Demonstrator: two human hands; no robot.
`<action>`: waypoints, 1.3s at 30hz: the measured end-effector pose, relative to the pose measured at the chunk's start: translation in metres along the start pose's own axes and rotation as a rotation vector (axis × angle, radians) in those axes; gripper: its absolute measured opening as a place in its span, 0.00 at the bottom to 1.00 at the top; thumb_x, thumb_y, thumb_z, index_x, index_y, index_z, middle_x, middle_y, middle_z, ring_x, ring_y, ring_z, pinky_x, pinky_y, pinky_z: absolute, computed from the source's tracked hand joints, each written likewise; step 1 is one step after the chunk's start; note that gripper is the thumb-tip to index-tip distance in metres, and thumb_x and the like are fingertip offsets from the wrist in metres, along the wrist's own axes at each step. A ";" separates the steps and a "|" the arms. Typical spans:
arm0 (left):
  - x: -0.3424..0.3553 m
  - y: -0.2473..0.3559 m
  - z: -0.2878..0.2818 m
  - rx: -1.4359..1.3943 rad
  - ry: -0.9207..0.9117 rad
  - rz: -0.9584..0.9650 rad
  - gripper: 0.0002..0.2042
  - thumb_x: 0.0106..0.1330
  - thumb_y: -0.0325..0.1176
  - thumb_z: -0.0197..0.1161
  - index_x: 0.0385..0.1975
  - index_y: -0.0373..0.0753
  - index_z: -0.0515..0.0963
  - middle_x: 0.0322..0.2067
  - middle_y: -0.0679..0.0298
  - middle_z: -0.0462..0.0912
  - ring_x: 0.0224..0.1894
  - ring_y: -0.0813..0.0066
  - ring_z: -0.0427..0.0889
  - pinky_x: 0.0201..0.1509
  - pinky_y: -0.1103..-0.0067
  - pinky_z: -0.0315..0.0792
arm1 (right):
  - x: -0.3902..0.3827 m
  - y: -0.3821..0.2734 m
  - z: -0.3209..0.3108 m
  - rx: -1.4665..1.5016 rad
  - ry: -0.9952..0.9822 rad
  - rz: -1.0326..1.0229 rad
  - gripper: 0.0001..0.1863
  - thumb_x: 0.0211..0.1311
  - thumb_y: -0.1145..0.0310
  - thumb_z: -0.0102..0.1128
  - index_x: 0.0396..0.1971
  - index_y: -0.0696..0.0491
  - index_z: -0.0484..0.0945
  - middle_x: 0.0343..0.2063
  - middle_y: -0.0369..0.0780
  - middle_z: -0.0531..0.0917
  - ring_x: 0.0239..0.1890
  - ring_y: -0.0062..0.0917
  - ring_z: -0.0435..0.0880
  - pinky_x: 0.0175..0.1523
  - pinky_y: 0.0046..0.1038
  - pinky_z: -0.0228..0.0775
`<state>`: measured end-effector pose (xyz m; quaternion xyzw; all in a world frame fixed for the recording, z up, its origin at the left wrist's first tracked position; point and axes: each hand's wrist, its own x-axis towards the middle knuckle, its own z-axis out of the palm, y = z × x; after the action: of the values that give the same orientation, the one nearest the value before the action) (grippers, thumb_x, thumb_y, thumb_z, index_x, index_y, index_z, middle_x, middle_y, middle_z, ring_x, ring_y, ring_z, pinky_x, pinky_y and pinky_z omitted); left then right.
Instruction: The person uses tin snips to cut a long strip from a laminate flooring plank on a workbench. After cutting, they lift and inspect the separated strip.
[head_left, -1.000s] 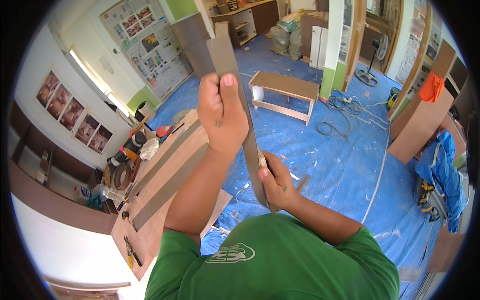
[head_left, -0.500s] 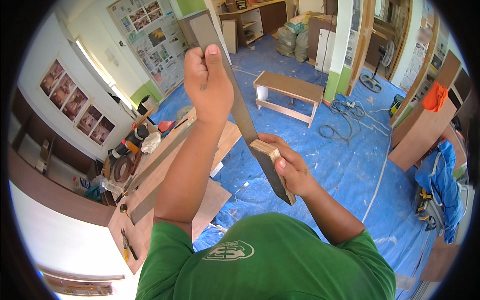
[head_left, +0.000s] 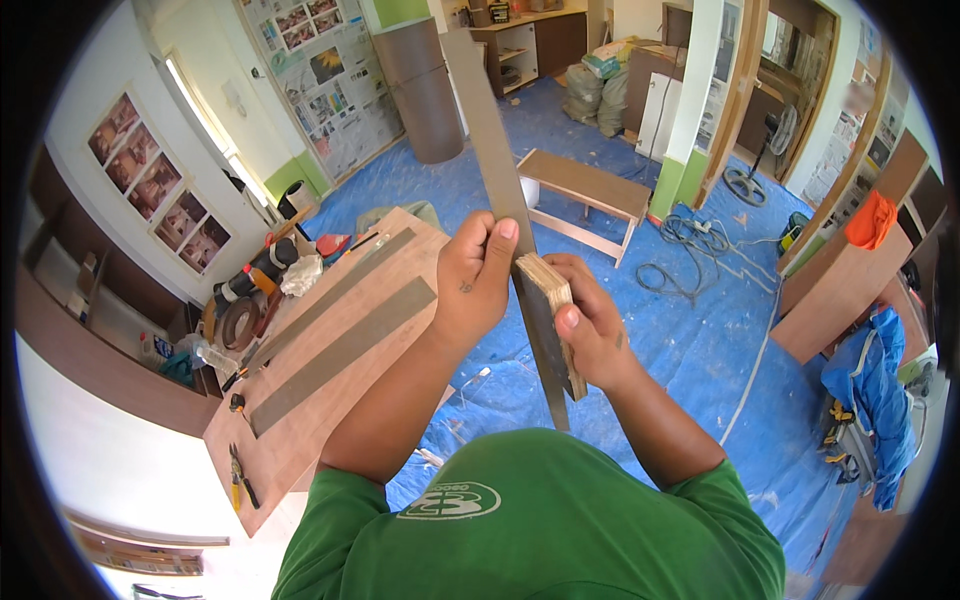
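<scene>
A long, thin grey-brown laminate strip (head_left: 490, 140) stands slantwise in front of me, its far end up and away. My left hand (head_left: 477, 280) is closed round its left edge near the middle, thumb on top. My right hand (head_left: 597, 328) grips a short plywood block (head_left: 549, 305) with a dark face and pale layered edges. That dark face lies against or close beside the strip's right edge; exact contact cannot be made out. Below the block, the strip's near end sticks out above my green shirt.
At left, a wooden board worktop (head_left: 330, 400) carries two more strips, snips (head_left: 240, 478), a tape roll (head_left: 239, 325) and bottles. A low brown bench (head_left: 585, 183) stands ahead on the blue floor sheet (head_left: 690, 380). Cables (head_left: 690, 245) lie coiled near the green-white pillar (head_left: 685, 150).
My left hand has come down and right, close to my right hand. The strip has shifted with it, and its near end now extends past the block.
</scene>
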<state>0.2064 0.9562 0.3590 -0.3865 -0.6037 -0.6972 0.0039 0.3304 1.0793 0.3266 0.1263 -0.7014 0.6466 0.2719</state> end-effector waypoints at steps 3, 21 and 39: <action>-0.001 0.007 0.001 -0.031 0.057 -0.043 0.15 0.82 0.40 0.55 0.33 0.37 0.72 0.24 0.71 0.75 0.27 0.89 0.69 0.29 0.83 0.67 | -0.009 0.004 0.003 0.042 0.179 -0.053 0.32 0.71 0.45 0.62 0.57 0.60 0.73 0.55 0.42 0.72 0.51 0.25 0.76 0.58 0.32 0.70; -0.020 0.007 0.036 0.301 0.169 0.299 0.11 0.82 0.37 0.53 0.41 0.35 0.72 0.22 0.58 0.79 0.23 0.72 0.79 0.28 0.73 0.72 | 0.068 -0.037 -0.001 -0.137 0.373 -0.183 0.25 0.71 0.51 0.64 0.47 0.61 0.78 0.35 0.38 0.80 0.36 0.22 0.75 0.42 0.26 0.71; 0.005 0.010 0.041 0.326 0.087 0.246 0.09 0.80 0.34 0.55 0.40 0.35 0.73 0.24 0.56 0.80 0.24 0.66 0.80 0.30 0.71 0.73 | 0.009 0.009 0.002 -0.191 0.450 -0.196 0.23 0.72 0.53 0.62 0.49 0.60 0.80 0.36 0.39 0.83 0.38 0.20 0.77 0.43 0.27 0.73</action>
<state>0.2297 0.9902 0.3690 -0.4211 -0.6561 -0.6005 0.1777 0.3182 1.0797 0.3241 0.0203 -0.6654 0.5602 0.4930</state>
